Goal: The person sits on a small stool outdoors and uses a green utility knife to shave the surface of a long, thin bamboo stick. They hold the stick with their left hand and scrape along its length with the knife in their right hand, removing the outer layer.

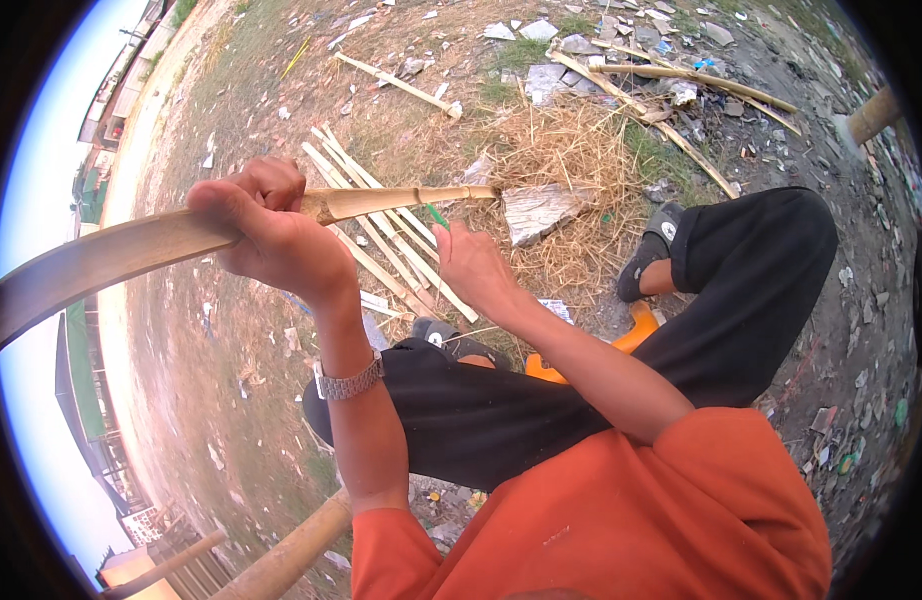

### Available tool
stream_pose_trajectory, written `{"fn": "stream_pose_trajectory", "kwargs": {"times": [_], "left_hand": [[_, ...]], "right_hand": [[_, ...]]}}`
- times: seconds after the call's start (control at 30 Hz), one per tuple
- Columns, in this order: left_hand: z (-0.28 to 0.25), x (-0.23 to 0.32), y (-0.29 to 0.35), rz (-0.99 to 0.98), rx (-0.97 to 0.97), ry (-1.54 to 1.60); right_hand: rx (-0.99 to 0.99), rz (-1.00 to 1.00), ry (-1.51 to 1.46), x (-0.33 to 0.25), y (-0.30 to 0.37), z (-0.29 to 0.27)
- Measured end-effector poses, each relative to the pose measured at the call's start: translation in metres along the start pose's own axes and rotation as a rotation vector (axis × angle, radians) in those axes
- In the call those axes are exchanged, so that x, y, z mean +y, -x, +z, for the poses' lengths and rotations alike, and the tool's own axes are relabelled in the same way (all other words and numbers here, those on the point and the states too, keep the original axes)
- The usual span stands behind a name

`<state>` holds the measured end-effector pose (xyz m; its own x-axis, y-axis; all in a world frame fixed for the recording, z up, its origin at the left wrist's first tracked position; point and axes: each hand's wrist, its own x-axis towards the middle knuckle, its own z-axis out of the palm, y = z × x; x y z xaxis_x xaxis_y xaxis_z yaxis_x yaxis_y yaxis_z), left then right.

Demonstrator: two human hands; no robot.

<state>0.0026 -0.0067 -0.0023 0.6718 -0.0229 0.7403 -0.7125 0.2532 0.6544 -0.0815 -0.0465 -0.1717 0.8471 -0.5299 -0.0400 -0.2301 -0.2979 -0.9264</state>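
bamboo strip (121,247) in your l hand (271,225), slim green tool (437,214) in your r hand (471,265)
l fist's wrapped round strip, r fingers closed on tool just under it; strip's far end is by stone slab (543,213) on straw (571,140), loose slats (456,298) below, nr your shoe (439,334).

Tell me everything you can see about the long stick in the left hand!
The long stick is pale tan and looks like split bamboo, with ring-like joints near its far end. The left hand grips it, and it stretches from the picture's left side to a dark tip by a flat, pale slab. The right hand holds a thin green tool close to it; I can't tell if they touch.
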Motion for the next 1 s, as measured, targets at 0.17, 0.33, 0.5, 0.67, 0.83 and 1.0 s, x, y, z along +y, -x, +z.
{"fn": "stream_pose_trajectory", "kwargs": {"times": [0.17, 0.33, 0.5, 0.67, 0.83, 1.0], "left_hand": [[-0.003, 0.001, -0.002, -0.007, -0.012, 0.005], [0.004, 0.001, -0.005, -0.008, 0.022, -0.004], [0.002, 0.000, -0.006, -0.006, 0.027, -0.009], [-0.005, -0.001, -0.006, -0.011, -0.015, -0.005], [-0.008, -0.003, -0.011, -0.046, 0.053, -0.026], [-0.011, -0.011, -0.021, -0.050, 0.031, -0.015]], "right_hand": [[-0.035, 0.009, 0.006, 0.004, -0.005, -0.009], [-0.024, 0.058, 0.101, 0.039, -0.015, 0.003], [-0.016, -0.053, 0.114, 0.016, -0.022, -0.001], [-0.074, 0.124, 0.194, 0.052, -0.028, 0.002], [-0.051, 0.089, 0.213, 0.046, -0.026, 0.011], [-0.009, 0.082, 0.243, 0.056, -0.043, 0.012]]}}
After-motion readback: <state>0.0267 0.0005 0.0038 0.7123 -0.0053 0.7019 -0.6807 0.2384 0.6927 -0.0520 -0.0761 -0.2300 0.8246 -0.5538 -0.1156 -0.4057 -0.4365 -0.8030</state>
